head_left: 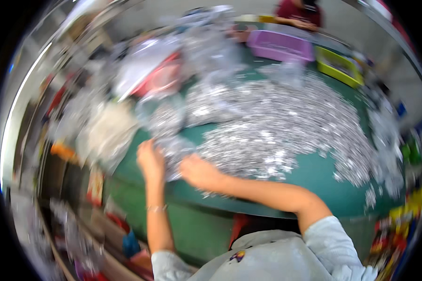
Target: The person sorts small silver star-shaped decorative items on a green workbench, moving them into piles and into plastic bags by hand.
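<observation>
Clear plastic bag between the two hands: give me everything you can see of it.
The clear plastic bag looks thin, crumpled and see-through, with pale glints. It lies at the near left part of the green table, with the left hand at its left side and the right hand at its right. A bag of silvery pieces sits just beyond; whether they join is unclear. Blur hides its opening and any contents.

L. hand (pixel 151 159) & R. hand (pixel 199 172) flank clear plastic bag (pixel 175 149), approx. 8 o'clock from silver pcs. (pixel 286 122) heaped on green table (pixel 309 174). Purple basket (pixel 281 55): 12 o'clock.
</observation>
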Action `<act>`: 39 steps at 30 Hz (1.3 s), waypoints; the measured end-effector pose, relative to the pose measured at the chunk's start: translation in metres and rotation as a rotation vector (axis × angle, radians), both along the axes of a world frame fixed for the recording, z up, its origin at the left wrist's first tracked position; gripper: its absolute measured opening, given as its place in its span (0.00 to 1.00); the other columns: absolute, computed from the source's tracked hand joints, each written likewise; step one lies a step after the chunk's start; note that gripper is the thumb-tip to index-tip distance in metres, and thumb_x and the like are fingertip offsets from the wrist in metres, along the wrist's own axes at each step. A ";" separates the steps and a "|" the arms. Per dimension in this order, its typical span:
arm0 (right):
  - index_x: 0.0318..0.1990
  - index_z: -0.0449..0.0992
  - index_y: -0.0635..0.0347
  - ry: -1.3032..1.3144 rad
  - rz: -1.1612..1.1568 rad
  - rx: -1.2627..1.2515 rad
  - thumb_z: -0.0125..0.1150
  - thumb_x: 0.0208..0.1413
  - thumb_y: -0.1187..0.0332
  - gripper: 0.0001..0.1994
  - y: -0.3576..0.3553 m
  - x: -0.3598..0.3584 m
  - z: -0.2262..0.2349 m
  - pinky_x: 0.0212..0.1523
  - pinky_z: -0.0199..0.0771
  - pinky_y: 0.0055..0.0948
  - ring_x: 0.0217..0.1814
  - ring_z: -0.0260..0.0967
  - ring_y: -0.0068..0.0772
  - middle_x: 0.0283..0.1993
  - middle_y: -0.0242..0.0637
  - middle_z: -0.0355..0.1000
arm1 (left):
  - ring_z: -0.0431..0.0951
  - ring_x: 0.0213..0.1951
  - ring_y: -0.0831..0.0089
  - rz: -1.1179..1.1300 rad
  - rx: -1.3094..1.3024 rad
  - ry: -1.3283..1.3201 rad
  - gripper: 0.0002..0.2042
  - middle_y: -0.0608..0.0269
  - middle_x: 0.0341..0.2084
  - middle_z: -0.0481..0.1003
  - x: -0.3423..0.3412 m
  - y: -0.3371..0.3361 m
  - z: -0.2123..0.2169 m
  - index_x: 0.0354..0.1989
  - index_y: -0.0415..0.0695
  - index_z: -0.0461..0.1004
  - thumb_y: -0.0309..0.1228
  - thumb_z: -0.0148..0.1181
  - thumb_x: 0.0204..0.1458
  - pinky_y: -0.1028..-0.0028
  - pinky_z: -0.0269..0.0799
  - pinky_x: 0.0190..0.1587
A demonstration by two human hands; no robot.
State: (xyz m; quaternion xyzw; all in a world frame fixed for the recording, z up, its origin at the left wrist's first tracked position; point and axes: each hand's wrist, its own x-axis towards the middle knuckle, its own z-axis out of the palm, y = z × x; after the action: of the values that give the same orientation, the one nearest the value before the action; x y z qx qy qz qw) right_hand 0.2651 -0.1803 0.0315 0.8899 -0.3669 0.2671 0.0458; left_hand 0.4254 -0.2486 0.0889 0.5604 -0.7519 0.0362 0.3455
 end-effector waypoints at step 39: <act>0.57 0.71 0.53 -0.248 -0.608 0.313 0.62 0.54 0.59 0.22 0.153 -0.311 0.009 0.65 0.52 0.48 0.70 0.50 0.49 0.63 0.41 0.62 | 0.58 0.62 0.45 -0.554 0.182 -0.416 0.26 0.44 0.59 0.60 -0.271 0.169 -0.058 0.60 0.41 0.63 0.34 0.59 0.53 0.43 0.51 0.60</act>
State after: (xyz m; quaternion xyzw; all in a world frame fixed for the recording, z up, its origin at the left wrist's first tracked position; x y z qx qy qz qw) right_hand -0.0455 -0.0270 0.0405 0.6973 -0.6538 0.2879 -0.0588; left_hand 0.1548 -0.0797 0.0312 0.3444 -0.9297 -0.0128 0.1302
